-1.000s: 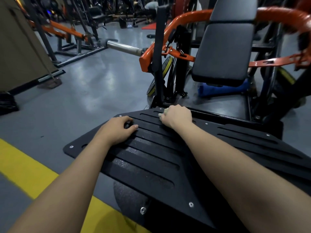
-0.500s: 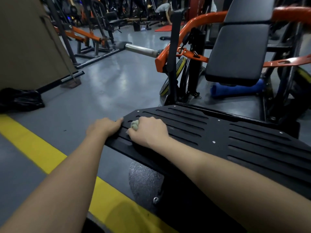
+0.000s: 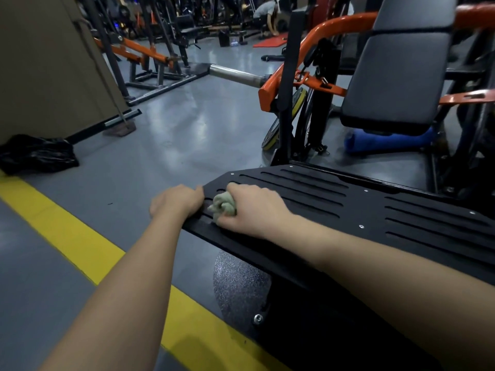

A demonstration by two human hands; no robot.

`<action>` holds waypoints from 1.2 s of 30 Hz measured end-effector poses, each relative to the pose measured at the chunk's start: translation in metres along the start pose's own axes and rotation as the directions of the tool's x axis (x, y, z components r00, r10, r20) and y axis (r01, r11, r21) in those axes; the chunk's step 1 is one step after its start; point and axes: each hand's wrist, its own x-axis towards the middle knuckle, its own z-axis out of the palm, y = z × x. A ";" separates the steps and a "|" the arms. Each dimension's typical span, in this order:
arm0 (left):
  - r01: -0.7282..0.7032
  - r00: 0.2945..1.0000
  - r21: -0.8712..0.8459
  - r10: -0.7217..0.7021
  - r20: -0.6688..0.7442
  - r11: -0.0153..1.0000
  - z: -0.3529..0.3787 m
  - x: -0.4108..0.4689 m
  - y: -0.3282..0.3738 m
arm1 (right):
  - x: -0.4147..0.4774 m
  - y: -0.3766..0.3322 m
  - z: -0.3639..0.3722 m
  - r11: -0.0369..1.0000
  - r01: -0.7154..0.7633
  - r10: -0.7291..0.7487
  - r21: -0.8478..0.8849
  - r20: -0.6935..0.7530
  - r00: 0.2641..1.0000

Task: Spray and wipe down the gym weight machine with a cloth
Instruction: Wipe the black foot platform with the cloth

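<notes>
Nearest, a yellow floor line [image 3: 80,236] is seen painted on the smooth grey floor, and a round, grainy dark disc [image 3: 238,285] is mounted under the machine. Above it, the black metal footplate [image 3: 348,210], flat and cut with long narrow slots, is held at its left corner by the left hand [image 3: 176,200], whose fingers are curled over the edge. Just beside it, a crumpled pale green cloth [image 3: 224,206] is gripped in the right hand [image 3: 254,210] and pressed on the plate. The cloth is at the plate's left end, so almost all of the surface lies to the right of the hand, along the slots' long axis; the next stroke is probably needed that way. Farther off, a padded black backrest [image 3: 396,76] and a curved orange frame [image 3: 321,30] are seen.
</notes>
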 end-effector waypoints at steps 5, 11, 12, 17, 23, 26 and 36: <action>-0.025 1.000 -0.021 0.025 -0.012 0.999 0.006 0.011 -0.004 | 0.052 0.076 0.003 0.966 -0.210 0.217 -0.151 0.032 0.976; -0.042 0.999 -0.041 0.042 0.005 0.998 0.009 0.021 -0.005 | 0.093 0.156 0.017 0.869 -0.434 0.418 -0.237 -0.115 0.901; -0.039 0.999 -0.048 0.040 0.008 0.998 0.011 0.023 -0.005 | 0.101 0.163 0.020 0.855 -0.461 0.443 -0.239 -0.128 0.887; -0.043 0.999 -0.038 0.043 -0.009 0.998 0.014 0.028 -0.007 | 0.129 0.188 0.027 0.796 -0.558 0.530 -0.235 -0.173 0.830; -0.020 1.000 -0.027 0.020 -0.008 0.999 0.017 0.031 -0.006 | 0.142 0.213 0.033 0.717 -0.676 0.641 -0.169 -0.221 0.735; -0.025 1.000 -0.032 0.025 -0.010 0.999 0.017 0.032 -0.005 | 0.144 0.225 0.026 0.665 -0.709 0.675 -0.237 -0.216 0.705; -0.038 0.999 -0.033 0.037 -0.007 0.999 0.008 0.019 0.003 | 0.103 0.235 0.007 0.713 -0.618 0.632 -0.331 -0.077 0.771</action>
